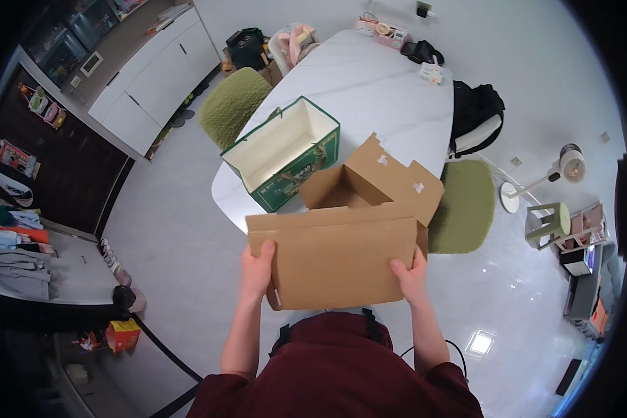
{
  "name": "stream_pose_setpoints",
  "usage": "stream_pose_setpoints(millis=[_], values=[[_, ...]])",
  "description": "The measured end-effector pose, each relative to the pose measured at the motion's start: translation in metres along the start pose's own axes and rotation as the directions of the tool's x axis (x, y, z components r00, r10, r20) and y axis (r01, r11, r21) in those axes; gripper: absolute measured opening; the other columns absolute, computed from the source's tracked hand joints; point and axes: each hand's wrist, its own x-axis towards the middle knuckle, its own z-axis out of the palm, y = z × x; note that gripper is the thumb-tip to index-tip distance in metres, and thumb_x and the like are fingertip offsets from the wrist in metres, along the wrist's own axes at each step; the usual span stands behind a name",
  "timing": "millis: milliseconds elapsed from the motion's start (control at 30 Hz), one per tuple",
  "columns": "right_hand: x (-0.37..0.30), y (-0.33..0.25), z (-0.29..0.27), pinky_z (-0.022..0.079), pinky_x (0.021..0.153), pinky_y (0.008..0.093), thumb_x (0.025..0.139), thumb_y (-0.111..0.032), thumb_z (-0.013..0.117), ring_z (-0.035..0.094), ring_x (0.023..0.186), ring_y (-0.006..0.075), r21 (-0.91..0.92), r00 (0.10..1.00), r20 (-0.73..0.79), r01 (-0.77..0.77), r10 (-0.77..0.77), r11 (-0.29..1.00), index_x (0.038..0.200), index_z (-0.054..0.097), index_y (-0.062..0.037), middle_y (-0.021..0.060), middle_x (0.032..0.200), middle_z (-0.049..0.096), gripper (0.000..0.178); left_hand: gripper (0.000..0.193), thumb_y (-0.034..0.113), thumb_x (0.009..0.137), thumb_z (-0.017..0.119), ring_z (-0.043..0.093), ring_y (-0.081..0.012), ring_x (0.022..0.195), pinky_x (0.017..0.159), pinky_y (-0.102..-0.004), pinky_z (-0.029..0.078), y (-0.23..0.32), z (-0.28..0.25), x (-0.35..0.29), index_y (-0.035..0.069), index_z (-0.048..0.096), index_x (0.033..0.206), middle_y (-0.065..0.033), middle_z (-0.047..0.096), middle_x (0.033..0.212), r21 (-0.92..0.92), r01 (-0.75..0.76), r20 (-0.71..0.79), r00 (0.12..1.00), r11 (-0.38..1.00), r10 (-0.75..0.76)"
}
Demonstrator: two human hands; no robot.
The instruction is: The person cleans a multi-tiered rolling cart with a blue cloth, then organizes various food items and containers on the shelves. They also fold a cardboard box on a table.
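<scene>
A flat-looking brown cardboard box (338,261) is held up in front of my body, over the near edge of the table. My left hand (257,270) grips its left side, thumb on the face toward me. On its right side my right hand (412,276) does the same, thumb on the front and fingers behind. Just beyond stands a second brown cardboard box (391,173) with raised flaps, partly hidden by the held one. To its left sits a green gift box (302,169), open at the top, with a cream inside.
The white marbled table (390,97) carries small items and a black bag (422,52) at its far end. Green chairs (463,205) stand on both sides. A black backpack (476,115) hangs at the right, near a white floor lamp (536,189).
</scene>
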Motion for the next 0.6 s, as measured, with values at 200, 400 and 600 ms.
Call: stream_pose_setpoints(millis=[200, 400, 600], values=[[0.048, -0.008, -0.008, 0.046, 0.091, 0.0324, 0.086, -0.015, 0.067, 0.056, 0.104, 0.0168, 0.018, 0.983, -0.169, 0.079, -0.074, 0.997, 0.124, 0.047, 0.0024, 0.0094, 0.115, 0.059, 0.046, 0.036, 0.024, 0.097, 0.052, 0.055, -0.0185, 0.108, 0.093, -0.0348, 0.043, 0.022, 0.016, 0.054, 0.0, 0.048, 0.123, -0.0129, 0.058, 0.118, 0.011, -0.199, 0.094, 0.976, 0.98, 0.197], [0.069, -0.019, -0.011, 0.041, 0.098, 0.0332, 0.095, -0.018, 0.057, 0.051, 0.115, 0.0189, 0.041, 0.864, -0.481, 0.192, -0.149, 0.981, 0.134, 0.04, 0.001, 0.0105, 0.128, 0.052, 0.047, 0.051, 0.024, 0.089, 0.063, 0.05, -0.0302, 0.119, 0.099, -0.0407, 0.038, 0.018, -0.005, 0.113, 0.0, 0.041, 0.129, -0.0186, 0.05, 0.128, 0.432, -0.288, 0.056, 0.954, 0.855, 0.293], [0.089, -0.032, 0.007, 0.041, 0.099, 0.0337, 0.096, -0.016, 0.053, 0.052, 0.116, 0.0195, -0.038, 0.718, -0.646, 0.31, -0.26, 0.95, 0.136, 0.038, 0.002, 0.0097, 0.129, 0.052, 0.046, 0.054, 0.026, 0.086, 0.064, 0.024, -0.0447, 0.136, 0.109, -0.0485, 0.026, -0.023, -0.053, 0.218, 0.01, 0.045, 0.135, -0.0312, 0.027, 0.143, 0.737, -0.249, -0.065, 0.899, 0.628, 0.433]])
